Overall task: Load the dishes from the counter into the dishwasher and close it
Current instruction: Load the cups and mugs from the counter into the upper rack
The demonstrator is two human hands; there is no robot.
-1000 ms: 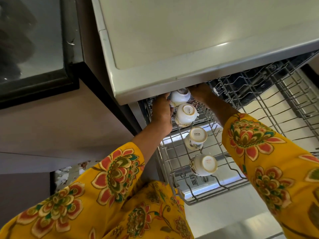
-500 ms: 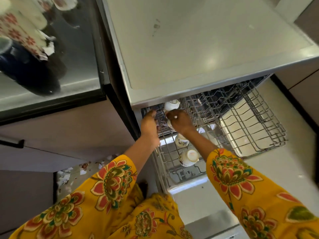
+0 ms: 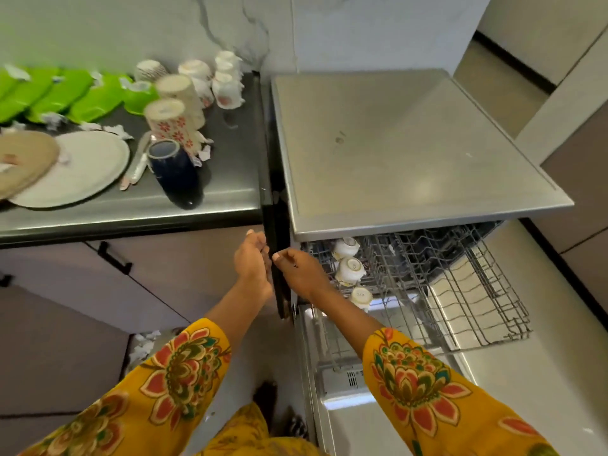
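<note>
Wire rack (image 3: 460, 291) bare metal; cups (image 3: 350, 269) glossy ceramic; dishwasher top (image 3: 411, 153) brushed steel, satin.

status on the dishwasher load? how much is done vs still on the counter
Done: three white cups sit upside down in the pulled-out upper rack. In hand: nothing; the left hand and right hand are empty, between rack and counter. Left: the floral tumblers, navy cup, white teacups, green plates and two large plates, then closing the door.

Inverted cups (image 3: 350, 267) in pulled-out rack (image 3: 460, 291)
</note>
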